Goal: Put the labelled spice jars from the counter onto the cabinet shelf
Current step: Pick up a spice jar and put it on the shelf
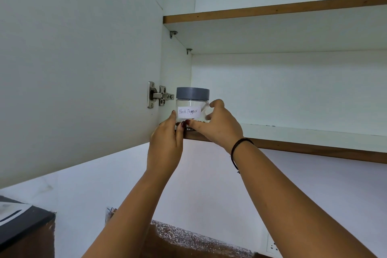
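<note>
Jar (191, 109), clear-walled with a grey lid (192, 93), stands upright at the front left corner of the lower cabinet shelf (303, 134), just beside the door hinge (160, 95). Whether its base rests fully on the shelf cannot be confirmed. Left hand (166, 142) grips the left wall, thumb on the front base. Right hand (217, 125) wraps the right side, thumb across the front. This two-sided hold steadies the jar at overhead reach and likely keeps the label (189, 111), reading "Black Pepper", facing outward. Corner placement leaves shelf room to the right for further jars.
</note>
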